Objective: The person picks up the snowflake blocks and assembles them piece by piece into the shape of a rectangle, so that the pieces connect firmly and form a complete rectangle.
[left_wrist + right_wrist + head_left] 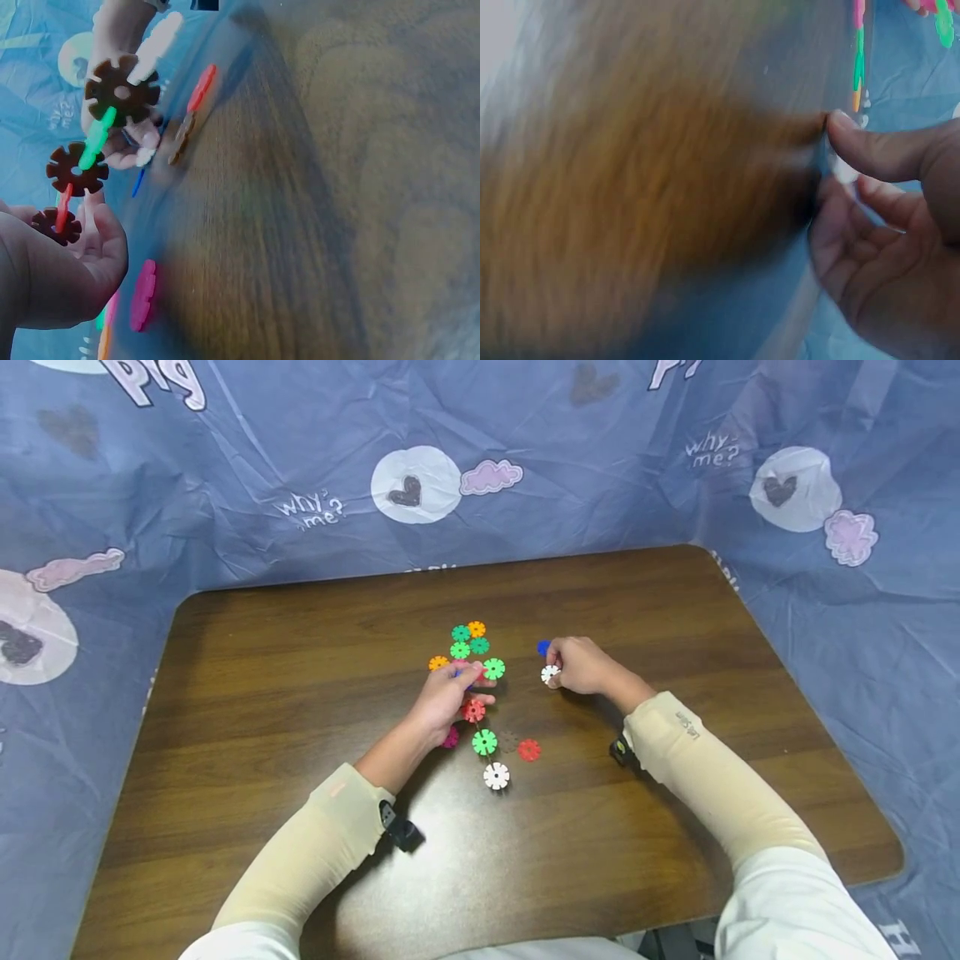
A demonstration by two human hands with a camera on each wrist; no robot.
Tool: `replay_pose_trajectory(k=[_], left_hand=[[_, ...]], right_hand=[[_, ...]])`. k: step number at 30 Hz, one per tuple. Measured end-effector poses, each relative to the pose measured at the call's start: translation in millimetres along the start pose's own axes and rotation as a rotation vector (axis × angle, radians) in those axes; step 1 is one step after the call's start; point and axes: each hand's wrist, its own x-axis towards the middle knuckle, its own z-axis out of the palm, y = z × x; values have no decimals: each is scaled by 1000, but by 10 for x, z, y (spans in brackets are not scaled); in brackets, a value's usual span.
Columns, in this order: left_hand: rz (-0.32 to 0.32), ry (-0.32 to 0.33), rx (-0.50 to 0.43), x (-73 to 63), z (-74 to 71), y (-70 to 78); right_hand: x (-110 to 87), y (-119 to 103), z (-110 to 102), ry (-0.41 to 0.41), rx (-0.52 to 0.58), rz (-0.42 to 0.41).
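Apparent piece-fetching: left hand (442, 698) is gripping a snowflake-disc chain (484, 742); right hand (585, 666) is pinching a white disc (550, 675), likely needing notch alignment.

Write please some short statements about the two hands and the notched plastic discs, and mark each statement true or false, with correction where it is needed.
1. The left hand holds a chain of joined notched discs. True.
2. The right hand holds nothing. False: it pinches a white notched disc.
3. In the head view, the lowest disc of the chain is orange. False: it is a white end disc.
4. A blue disc shows close to the right hand. True.
5. In the head view, a red disc is seen to the right of the chain. True.
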Motion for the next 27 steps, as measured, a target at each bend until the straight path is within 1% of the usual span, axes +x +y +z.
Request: replay_pose_trajectory(k=[2, 6, 7, 9, 12, 15, 20, 27], left_hand=[[-5, -10, -2, -6, 14, -6], [-8, -19, 3, -12, 30, -17], [-8, -18, 5, -12, 30, -20], [-12, -14, 7, -11, 26, -21], [-10, -6, 13, -8, 17, -15], [-2, -7, 19, -11, 11, -2], [7, -11, 25, -11, 2, -2], [13, -6, 37, -32, -3, -1]], right_hand=[[0, -25, 34, 20, 109, -2], [-15, -129, 74, 71, 417, -31], [-18, -158, 79, 84, 473, -39], [-28, -218, 75, 117, 522, -65], [-28, -286, 62, 163, 499, -115], [-32, -323, 47, 182, 460, -157], [-39, -365, 32, 163, 449, -192], [-25, -406, 52, 156, 449, -204]])
